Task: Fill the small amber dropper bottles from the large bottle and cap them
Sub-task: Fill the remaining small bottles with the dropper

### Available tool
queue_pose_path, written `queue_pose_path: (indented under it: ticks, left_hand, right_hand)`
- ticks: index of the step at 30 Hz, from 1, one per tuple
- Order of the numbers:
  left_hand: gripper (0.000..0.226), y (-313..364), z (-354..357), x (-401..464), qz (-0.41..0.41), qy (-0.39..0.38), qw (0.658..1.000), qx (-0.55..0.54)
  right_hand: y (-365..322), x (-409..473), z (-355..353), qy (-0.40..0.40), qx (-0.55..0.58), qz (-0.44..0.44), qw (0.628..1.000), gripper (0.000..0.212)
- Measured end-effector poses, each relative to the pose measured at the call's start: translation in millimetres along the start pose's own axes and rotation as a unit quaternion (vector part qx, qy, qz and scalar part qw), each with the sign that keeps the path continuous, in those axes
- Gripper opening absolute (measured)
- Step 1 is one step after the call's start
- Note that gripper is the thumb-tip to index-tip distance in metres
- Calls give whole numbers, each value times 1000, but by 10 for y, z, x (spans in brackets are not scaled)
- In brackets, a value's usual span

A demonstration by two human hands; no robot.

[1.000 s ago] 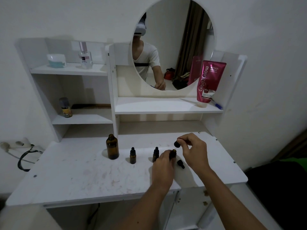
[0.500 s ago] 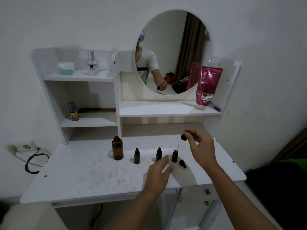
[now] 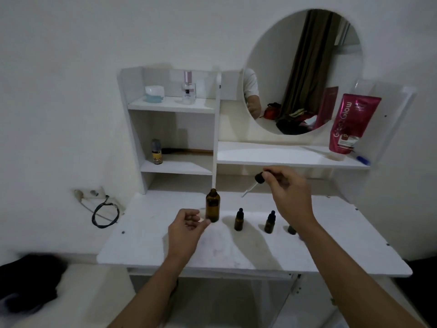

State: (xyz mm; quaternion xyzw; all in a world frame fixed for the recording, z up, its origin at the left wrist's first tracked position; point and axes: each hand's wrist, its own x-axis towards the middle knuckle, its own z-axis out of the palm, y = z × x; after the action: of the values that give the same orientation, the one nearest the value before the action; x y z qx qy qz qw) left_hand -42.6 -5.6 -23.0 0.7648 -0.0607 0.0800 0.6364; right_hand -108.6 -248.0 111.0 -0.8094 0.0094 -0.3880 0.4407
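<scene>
The large amber bottle [image 3: 212, 205] stands uncapped on the white vanity top [image 3: 165, 245]. My left hand [image 3: 188, 227] hovers just left of its base, fingers loosely curled, holding nothing. To the right stand two capped small amber dropper bottles [image 3: 238, 220] [image 3: 269, 222]. A third small bottle [image 3: 291, 229] is mostly hidden behind my right forearm. My right hand [image 3: 287, 188] is raised above the row and pinches a black dropper cap [image 3: 259, 178], its glass pipette slanting down-left between the large bottle and the small ones.
Shelves behind hold a jar [image 3: 154, 94], a perfume bottle [image 3: 188, 88], a small dark bottle [image 3: 156, 151] and a pink tube [image 3: 350, 124] beside the round mirror [image 3: 302, 72]. A cable [image 3: 104, 213] and socket lie at the left wall.
My right hand lifted the dropper out of the third small bottle and carried it up and left. My left hand left that bottle and moved beside the large one. The camera turned left.
</scene>
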Motion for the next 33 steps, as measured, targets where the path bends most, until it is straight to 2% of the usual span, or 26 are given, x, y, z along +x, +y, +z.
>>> queue_pose_path:
  ticks: [2,7,10,18,22,28,33]
  left_hand:
    - [46,-28,-59,144,-5,4,1000,7]
    - [62,-51,17,338,-5,-75,997,19]
    - [64,-78,83,388,-3,-95,995,34]
    - [38,-189,126,463,34,-98,992,78]
    - [36,-221,132,459,39,-101,991,74]
    - [35,-260,142,477,36,-100,991,84]
    - [35,-247,161,491,27,-101,990,91]
  right_hand:
    - [-91,51,210,-14,5,-15,1000,15]
    - [-177,184,558,-36,15,-41,998,16]
    - [-152,233,664,-50,13,-47,998,17]
    - [-53,224,825,-70,-7,-57,996,16]
    - [-45,233,923,-71,-18,-40,997,15]
    - [22,254,1131,-147,-68,-14,987,13]
    - [128,191,1247,-166,-103,0,981,9]
